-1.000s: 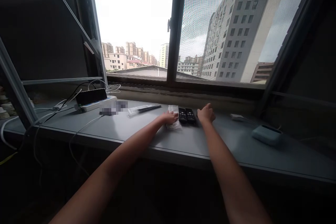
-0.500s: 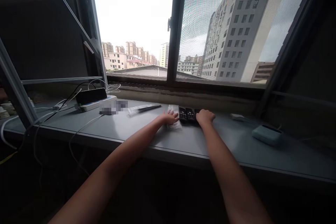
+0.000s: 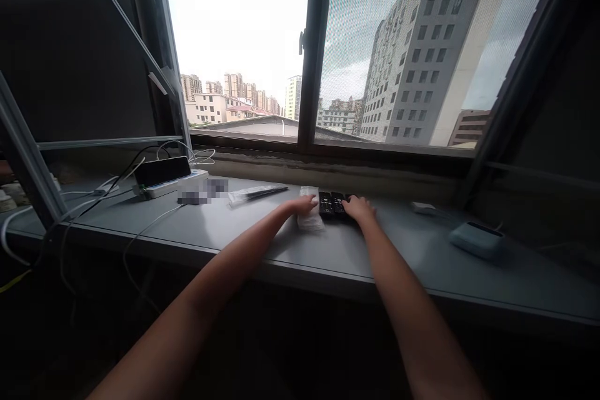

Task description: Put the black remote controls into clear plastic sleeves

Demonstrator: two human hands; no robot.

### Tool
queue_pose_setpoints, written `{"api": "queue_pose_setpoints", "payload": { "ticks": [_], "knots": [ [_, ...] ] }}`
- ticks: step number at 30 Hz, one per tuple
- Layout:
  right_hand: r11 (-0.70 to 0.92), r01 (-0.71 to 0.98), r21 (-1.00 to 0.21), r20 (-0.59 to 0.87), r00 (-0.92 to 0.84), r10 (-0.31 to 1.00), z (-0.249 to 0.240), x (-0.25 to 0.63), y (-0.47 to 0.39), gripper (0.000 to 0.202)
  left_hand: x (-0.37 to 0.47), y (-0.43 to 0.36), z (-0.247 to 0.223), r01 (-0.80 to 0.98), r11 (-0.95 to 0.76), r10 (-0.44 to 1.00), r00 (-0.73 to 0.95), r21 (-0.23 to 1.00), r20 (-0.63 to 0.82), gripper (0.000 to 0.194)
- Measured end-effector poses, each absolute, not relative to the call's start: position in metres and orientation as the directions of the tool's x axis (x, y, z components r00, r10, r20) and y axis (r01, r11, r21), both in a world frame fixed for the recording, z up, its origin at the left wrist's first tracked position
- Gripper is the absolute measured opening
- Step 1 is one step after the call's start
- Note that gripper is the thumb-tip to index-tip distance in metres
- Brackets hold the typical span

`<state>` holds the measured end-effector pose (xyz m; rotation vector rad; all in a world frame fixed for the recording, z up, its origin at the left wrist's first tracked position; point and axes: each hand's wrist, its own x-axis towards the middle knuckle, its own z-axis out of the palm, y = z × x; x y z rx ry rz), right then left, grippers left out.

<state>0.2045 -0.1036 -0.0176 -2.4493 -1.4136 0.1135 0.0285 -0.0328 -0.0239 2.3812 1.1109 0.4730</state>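
Two black remote controls lie side by side on the grey tabletop, buttons up. My right hand is closed over the right end of this row, thumb on the edge of a remote; the fingers cover what lies beneath. Left of the remotes is a clear plastic bag, crinkled and flat. My left hand rests on it with the fingers drawn in and thumb toward the remotes; the fingertips are partly hidden.
A clear-wrapped dark slim item lies to the left. Farther left, a phone leans on a white power strip among cables. At right sit a blue-grey case and a small white object. The window stands behind.
My left hand's spread fingers have drawn in over the plastic bag. My right hand has shifted slightly left, its thumb now on the remotes' edge.
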Motion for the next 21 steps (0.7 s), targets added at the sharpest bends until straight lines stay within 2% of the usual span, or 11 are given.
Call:
{"api": "queue_pose_setpoints", "payload": {
  "ticks": [4,9,11,13,16,19,21],
  "knots": [
    [-0.464,0.833,-0.303,0.092,0.51,0.855,-0.019,0.206,-0.102,0.047,0.019,-0.032,-0.013,0.747,-0.481,0.87,0.472,0.458,0.144,0.049],
    [-0.469,0.835,-0.287,0.089,0.511,0.855,-0.019,0.206,-0.101,0.047,-0.015,-0.019,-0.01,0.926,-0.287,0.913,0.188,0.245,0.362,0.058],
    [-0.468,0.837,-0.284,0.09,0.509,0.856,-0.019,0.205,-0.102,0.047,-0.029,-0.012,-0.013,0.969,-0.139,0.94,0.065,0.202,0.334,0.065],
    [-0.468,0.838,-0.281,0.09,0.509,0.856,-0.018,0.205,-0.102,0.047,-0.039,-0.007,-0.015,0.979,-0.011,0.976,-0.034,0.206,0.214,0.068],
    [-0.466,0.841,-0.274,0.095,0.506,0.858,-0.018,0.204,-0.103,0.046,-0.043,-0.006,-0.014,0.976,0.021,0.989,-0.052,0.217,0.138,0.059],
    [-0.464,0.843,-0.272,0.1,0.504,0.858,-0.018,0.204,-0.103,0.046,-0.039,-0.01,-0.009,0.982,-0.043,0.979,0.005,0.183,0.202,0.05],
    [-0.465,0.843,-0.272,0.103,0.505,0.857,-0.019,0.204,-0.102,0.045,-0.036,-0.012,-0.005,0.979,-0.054,0.976,0.01,0.198,0.217,0.056]
  ]
}}
